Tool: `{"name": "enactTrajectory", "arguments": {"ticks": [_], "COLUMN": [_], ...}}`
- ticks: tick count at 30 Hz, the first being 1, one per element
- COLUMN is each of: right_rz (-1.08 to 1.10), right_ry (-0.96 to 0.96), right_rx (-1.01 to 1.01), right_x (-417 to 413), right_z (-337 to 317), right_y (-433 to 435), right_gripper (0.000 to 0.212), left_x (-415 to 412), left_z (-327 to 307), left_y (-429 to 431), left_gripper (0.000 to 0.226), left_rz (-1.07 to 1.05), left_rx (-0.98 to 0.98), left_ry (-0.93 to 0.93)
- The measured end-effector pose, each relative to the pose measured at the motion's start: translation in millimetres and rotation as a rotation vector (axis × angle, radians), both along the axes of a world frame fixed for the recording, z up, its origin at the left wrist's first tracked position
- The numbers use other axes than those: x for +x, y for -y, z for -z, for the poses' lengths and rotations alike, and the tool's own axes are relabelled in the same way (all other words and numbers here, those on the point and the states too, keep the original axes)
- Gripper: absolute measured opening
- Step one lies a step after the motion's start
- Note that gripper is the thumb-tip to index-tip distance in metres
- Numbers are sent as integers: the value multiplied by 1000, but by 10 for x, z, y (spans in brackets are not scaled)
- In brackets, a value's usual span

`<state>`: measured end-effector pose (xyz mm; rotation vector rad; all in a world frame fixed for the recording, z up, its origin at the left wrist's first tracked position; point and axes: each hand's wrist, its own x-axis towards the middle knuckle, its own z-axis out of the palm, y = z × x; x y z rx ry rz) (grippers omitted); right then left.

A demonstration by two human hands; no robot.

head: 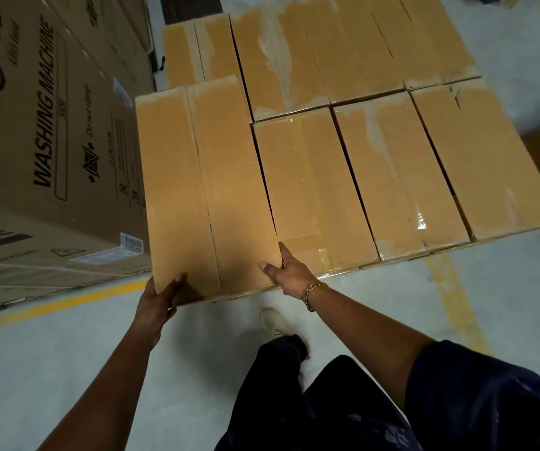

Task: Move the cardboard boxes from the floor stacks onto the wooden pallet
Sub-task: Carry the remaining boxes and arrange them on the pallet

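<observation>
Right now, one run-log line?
left hand: grips cardboard box, near-left corner | right hand: grips near-right corner | box: beside row of boxes

Two hands: left hand [156, 307] and right hand [289, 271]. One gold bracelet [312, 292] and one pale shoe [275, 322]. There are four plain cardboard boxes [314, 190] in the near row, counting the gripped box [203, 190]. About four more lie behind, but their seams are too faint for a sure count. Two printed washing machine cartons [50, 125] are readable on the left, one stacked on the other. Two yellow floor lines [454, 297]
</observation>
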<state>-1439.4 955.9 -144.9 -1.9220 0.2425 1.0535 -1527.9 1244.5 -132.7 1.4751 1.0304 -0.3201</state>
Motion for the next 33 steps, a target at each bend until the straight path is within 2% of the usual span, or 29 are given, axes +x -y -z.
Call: {"name": "enactTrajectory", "arguments": {"ticks": [6,13,19,25,33], "right_rz": [18,-55,-29,-91,-2], "right_ry": [-7,4,21,240,484], "right_rx": [-2,-4,-10,-135,-247], "right_x": [-39,17,173,569,885], "right_z": [46,-78,-370,-833,-1515], "right_y": [0,68,336,951,1984], "right_gripper": [96,88,89,79,76], "left_x": [-5,21,233,833,1743], "left_z": [12,26,-225,-722,-1352], "left_y": [5,-4,137,489,1797], "left_gripper": [75,76,74,89,84], "left_rz": [2,17,38,439,746], "left_rx": [9,50,313,734,796], "left_ry": [-4,-49,-106,-19,309]}}
